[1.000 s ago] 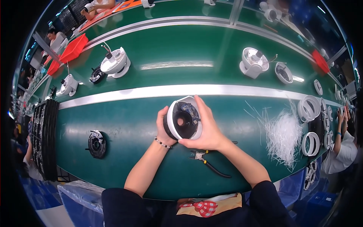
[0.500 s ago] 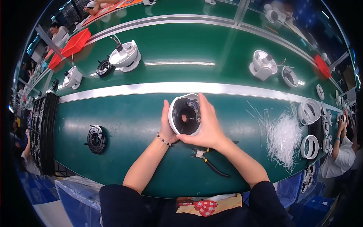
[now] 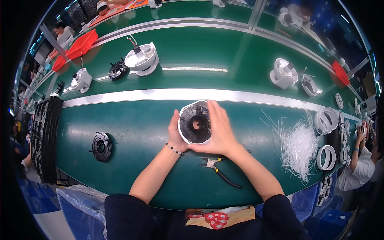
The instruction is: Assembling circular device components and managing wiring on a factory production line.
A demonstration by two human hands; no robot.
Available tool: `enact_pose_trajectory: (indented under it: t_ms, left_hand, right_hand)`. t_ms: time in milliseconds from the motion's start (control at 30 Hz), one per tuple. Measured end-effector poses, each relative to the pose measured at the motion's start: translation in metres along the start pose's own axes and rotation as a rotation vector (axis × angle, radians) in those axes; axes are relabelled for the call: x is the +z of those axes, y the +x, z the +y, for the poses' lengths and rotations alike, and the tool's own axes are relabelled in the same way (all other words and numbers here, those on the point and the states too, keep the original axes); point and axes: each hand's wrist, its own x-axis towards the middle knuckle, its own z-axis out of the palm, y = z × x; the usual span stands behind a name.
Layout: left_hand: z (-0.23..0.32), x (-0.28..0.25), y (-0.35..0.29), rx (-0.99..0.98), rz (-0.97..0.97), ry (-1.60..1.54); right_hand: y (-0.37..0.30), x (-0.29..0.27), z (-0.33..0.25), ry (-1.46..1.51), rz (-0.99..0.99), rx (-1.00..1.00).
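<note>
Between my two hands, just in front of the pale metal rail, is a white round housing (image 3: 181,129) with a black ring-shaped insert (image 3: 195,135) inside it. My left hand (image 3: 175,131) is wrapped along its left side, thumb up. On the right side and rim, my right hand (image 3: 219,130) presses with fingers together, covering part of the insert. A central hole shows skin through it. Below my right wrist lie cutting pliers (image 3: 218,168) with black and yellow handles, touched by neither hand. Further left on the green bench rests a similar black ring part (image 3: 102,147) with silvery foil on it.
A heap of thin white strips (image 3: 298,150) lies to the right, beside white rings (image 3: 327,157). Black stacked trays (image 3: 46,140) stand at the left edge. Beyond the rail (image 3: 160,94), a green belt carries white housings (image 3: 142,60). A co-worker's arm (image 3: 354,154) shows far right.
The housings and parts on the far belt have shifted to the right. In my hands the white housing has tilted slightly, its insert now facing more upward; both hands keep their hold.
</note>
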Motion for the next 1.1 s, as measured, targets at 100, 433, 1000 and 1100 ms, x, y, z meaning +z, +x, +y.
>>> enact_pose_trajectory:
  t_ms: [100,433,1000,1100]
  left_hand:
    - [0.004,-0.006,-0.002,0.054,0.006,0.012]
    - [0.026,-0.009,-0.007,0.105,-0.001,0.046]
    - [0.138,-0.086,0.174,0.274,0.172,0.387]
    - [0.143,-0.096,0.174,0.280,0.207,0.440]
  right_hand:
    - [0.003,0.014,-0.011,0.021,0.038,0.113]
    - [0.009,0.049,-0.024,0.016,0.187,0.131]
    - [-0.121,-0.142,0.065,-0.596,0.718,0.520]
    - [-0.175,-0.193,0.081,-0.935,0.584,1.088]
